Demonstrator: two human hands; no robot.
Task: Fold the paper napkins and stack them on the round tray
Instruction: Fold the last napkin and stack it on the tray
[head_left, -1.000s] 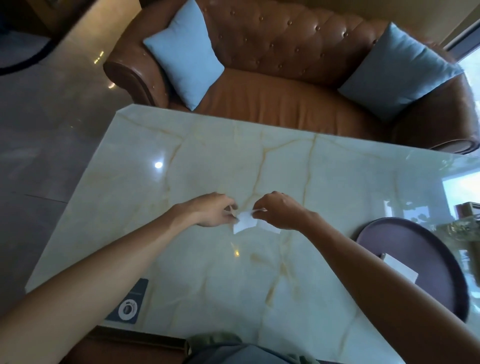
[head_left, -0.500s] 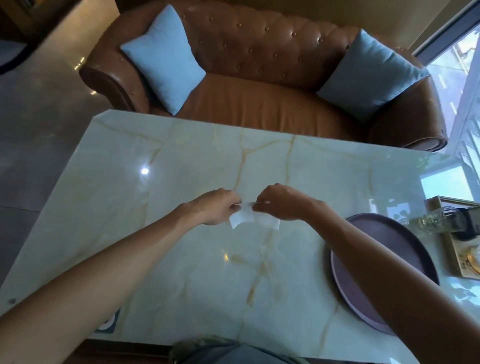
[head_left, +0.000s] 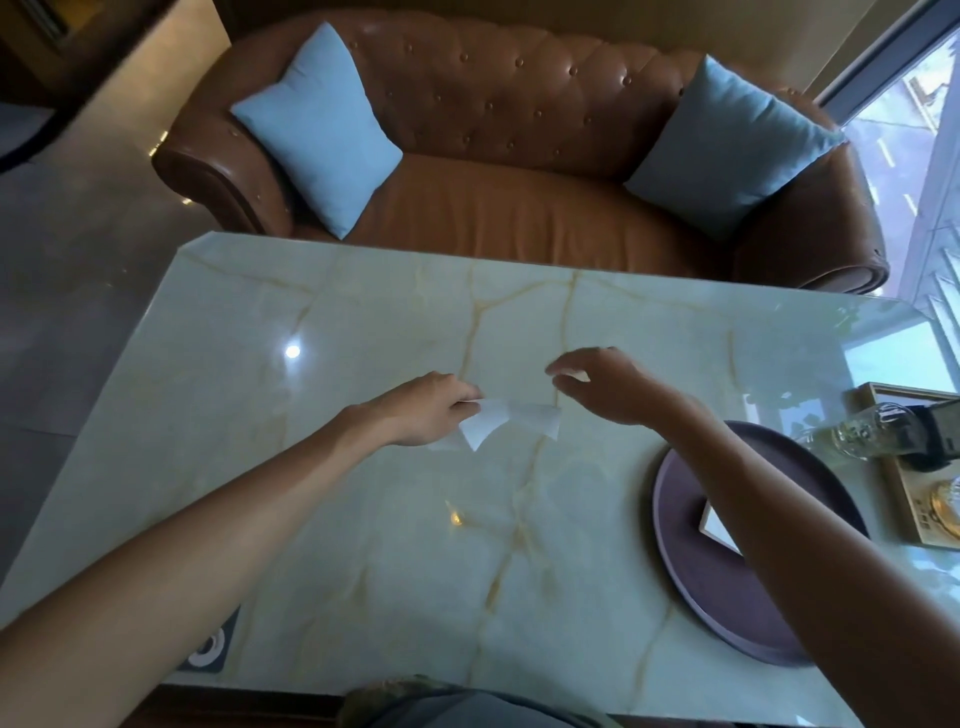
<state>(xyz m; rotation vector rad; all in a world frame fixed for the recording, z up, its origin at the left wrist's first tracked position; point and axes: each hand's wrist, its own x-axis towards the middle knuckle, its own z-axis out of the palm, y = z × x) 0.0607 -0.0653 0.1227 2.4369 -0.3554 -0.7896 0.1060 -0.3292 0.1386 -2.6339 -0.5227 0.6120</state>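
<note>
A small white paper napkin (head_left: 511, 422) lies on the marble table (head_left: 322, 467) near its middle, its left part curled up off the surface. My left hand (head_left: 428, 410) pinches the napkin's left end. My right hand (head_left: 608, 387) hovers just above and to the right of the napkin, apart from it, fingers loosely apart and holding nothing. The dark round tray (head_left: 727, 603) sits at the right front of the table. A folded white napkin (head_left: 716, 526) rests on it, mostly hidden behind my right forearm.
A wooden box (head_left: 914, 514) with a glass bottle (head_left: 867, 434) and a dark object stands at the table's right edge. A small round-marked sticker (head_left: 208, 647) lies at the front left. A brown leather sofa (head_left: 519, 208) with two blue cushions faces the table's far side.
My right hand has let go of the napkin and lifted up to the right. The left hand still holds the napkin's left end, and the napkin now spreads out wider.
</note>
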